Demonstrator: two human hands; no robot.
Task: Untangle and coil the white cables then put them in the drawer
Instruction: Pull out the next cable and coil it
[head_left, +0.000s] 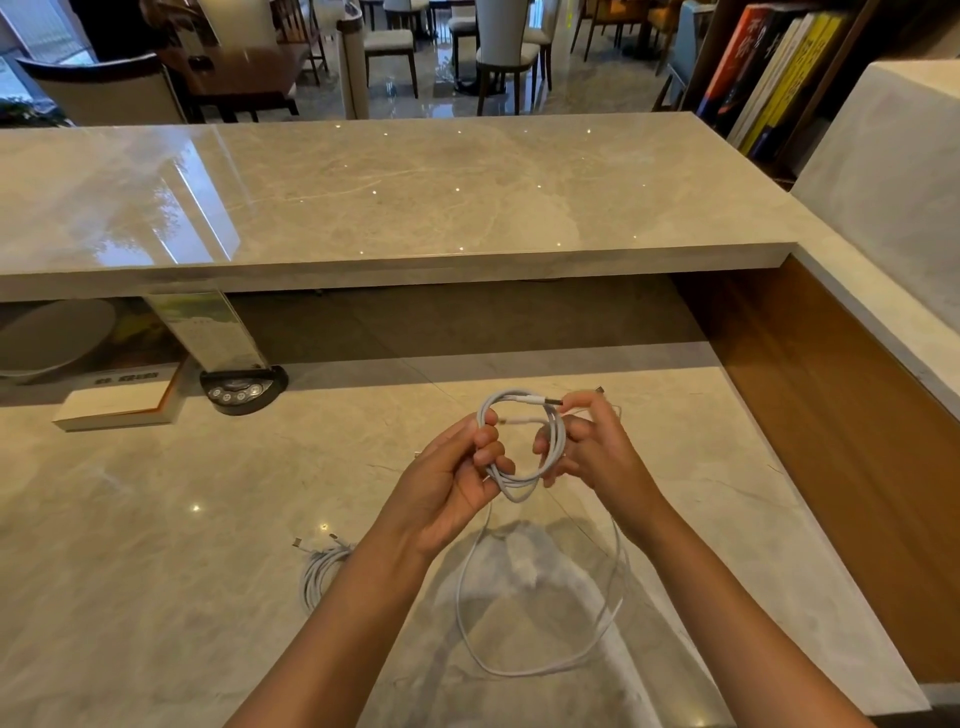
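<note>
Around the person, a polished marble desk (156, 545) is spreading out pale and veined, and a raised marble counter (415, 208) is overhanging its far side and walling it off from the room of chairs beyond. Under that overhang a closed white book (119, 405) is lying flat, a dark oval base with round buttons (241, 388) is standing just beside it holding a clear upright sign, and a brown wooden panel is closing in the right side. A second white cable (322, 566) is lying bundled on the desk, partly hidden by the left forearm. Above the desk, the left hand (457, 478) is gripping a small round coil of thin, smooth white cable (556, 436), its fingers curled tight around the loops. The right hand (592, 452) is pinching the cable's plug end at the coil's top between thumb and fingertips, while the uncoiled remainder is hanging down in one wide loose loop over the desk.
</note>
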